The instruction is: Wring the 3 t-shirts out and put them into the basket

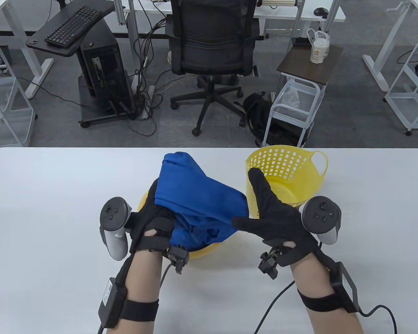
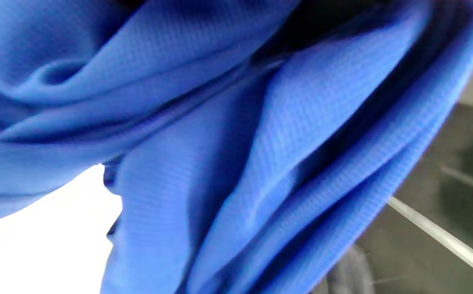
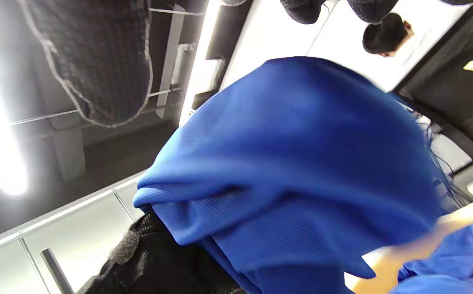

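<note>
A blue t-shirt (image 1: 198, 195) is lifted in a bunched hump above a yellow basin (image 1: 209, 249) at the table's middle. My left hand (image 1: 160, 215) grips the shirt's lower left part, fingers curled into the cloth. Its blue folds (image 2: 236, 147) fill the left wrist view. More blue fabric (image 1: 202, 236) lies in the basin; I cannot tell if it is a separate shirt. My right hand (image 1: 263, 210) is spread open beside the shirt's right edge, thumb tip at the cloth, holding nothing. The yellow perforated basket (image 1: 289, 167) stands just behind that hand and looks empty.
The white table (image 1: 55, 208) stretches bare to the left and right of the basin. Beyond its far edge stand an office chair (image 1: 212, 52) and a white cart (image 1: 292, 111). Cables trail from both wrists towards the near edge.
</note>
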Available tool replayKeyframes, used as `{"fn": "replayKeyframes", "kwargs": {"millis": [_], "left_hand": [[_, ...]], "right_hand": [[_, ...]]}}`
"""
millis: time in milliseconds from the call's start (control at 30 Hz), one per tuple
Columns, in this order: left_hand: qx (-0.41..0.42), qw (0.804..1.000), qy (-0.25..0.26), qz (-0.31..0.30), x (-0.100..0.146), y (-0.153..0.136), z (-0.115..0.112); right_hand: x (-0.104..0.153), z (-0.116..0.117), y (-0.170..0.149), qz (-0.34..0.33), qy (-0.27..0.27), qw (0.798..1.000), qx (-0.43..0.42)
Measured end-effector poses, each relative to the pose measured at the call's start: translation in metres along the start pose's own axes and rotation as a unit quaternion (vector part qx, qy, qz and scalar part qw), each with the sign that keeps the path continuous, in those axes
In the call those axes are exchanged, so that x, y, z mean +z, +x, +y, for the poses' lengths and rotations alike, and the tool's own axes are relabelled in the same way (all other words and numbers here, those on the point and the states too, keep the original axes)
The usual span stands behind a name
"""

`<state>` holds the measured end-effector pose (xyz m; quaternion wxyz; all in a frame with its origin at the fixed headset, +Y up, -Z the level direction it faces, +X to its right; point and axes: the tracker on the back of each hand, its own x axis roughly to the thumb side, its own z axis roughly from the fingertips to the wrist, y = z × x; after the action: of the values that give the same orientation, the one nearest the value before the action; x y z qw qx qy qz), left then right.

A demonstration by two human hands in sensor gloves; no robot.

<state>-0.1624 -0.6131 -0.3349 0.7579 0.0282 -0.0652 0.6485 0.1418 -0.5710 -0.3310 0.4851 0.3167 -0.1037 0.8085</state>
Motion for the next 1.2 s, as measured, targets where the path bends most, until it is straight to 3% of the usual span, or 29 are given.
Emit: {"fn": "replayKeyframes", "kwargs": {"millis": [67,133,200,233,300,333,400,433,567,633,767,900,967,1000,1067,1100,1133,1200], "left_hand": [[-0.042,0.999,-0.009,-0.022,0.004,0.009,-0.009],[-0.016,0.996,-0.050,-0.069,0.010,0.020,-0.024],[0.036,0.986,-0.120,-0.108,0.016,0.031,-0.040],[0.037,0.983,-0.135,-0.121,0.021,0.036,-0.048],[-0.006,0.983,-0.100,-0.154,0.026,0.039,-0.050],[0.002,0.979,-0.109,-0.174,0.024,0.038,-0.051],[0.086,0.971,-0.152,-0.165,0.024,0.034,-0.055],[0.126,0.964,-0.171,-0.159,0.023,0.032,-0.056],[0.227,0.934,-0.222,-0.163,0.019,0.027,-0.060],[0.255,0.925,-0.226,-0.168,0.018,0.027,-0.058],[0.210,0.946,-0.175,-0.176,0.016,0.028,-0.039],[0.137,0.974,-0.103,-0.147,0.013,0.022,-0.030],[0.001,0.987,-0.086,-0.136,0.010,0.021,-0.023],[-0.115,0.979,-0.090,-0.144,0.008,0.023,-0.020],[-0.242,0.953,-0.118,-0.140,0.007,0.026,-0.014],[-0.248,0.947,-0.151,-0.137,0.006,0.026,-0.013],[-0.196,0.948,-0.214,-0.132,0.004,0.023,-0.012],[0.032,0.940,-0.315,-0.128,-0.002,0.008,-0.018]], "right_hand": [[-0.004,0.017,-0.002,0.009,0.030,0.997,0.074],[-0.008,0.038,-0.011,0.037,0.082,0.983,0.159],[-0.010,0.055,-0.017,0.018,0.112,0.979,0.171],[-0.011,0.062,-0.020,0.003,0.115,0.982,0.147],[-0.010,0.064,-0.026,-0.019,0.090,0.991,0.100],[-0.009,0.062,-0.031,-0.060,0.048,0.995,0.056],[-0.009,0.061,-0.036,-0.125,0.011,0.992,-0.001],[-0.009,0.060,-0.039,-0.156,0.020,0.987,-0.039],[-0.011,0.057,-0.033,-0.173,0.024,0.965,-0.198],[-0.010,0.056,-0.027,-0.168,0.006,0.963,-0.212],[-0.013,0.044,-0.015,-0.155,0.017,0.982,-0.108],[-0.009,0.021,-0.014,-0.110,-0.043,0.993,-0.013],[-0.009,0.006,-0.016,-0.090,-0.079,0.991,0.063],[-0.006,-0.002,-0.019,-0.082,-0.100,0.985,0.110],[-0.003,-0.014,-0.023,-0.079,-0.147,0.970,0.179],[-0.002,-0.019,-0.025,-0.086,-0.163,0.960,0.213],[0.001,-0.023,-0.026,-0.105,-0.180,0.945,0.252],[0.006,-0.026,-0.024,-0.164,-0.197,0.890,0.376]]}}
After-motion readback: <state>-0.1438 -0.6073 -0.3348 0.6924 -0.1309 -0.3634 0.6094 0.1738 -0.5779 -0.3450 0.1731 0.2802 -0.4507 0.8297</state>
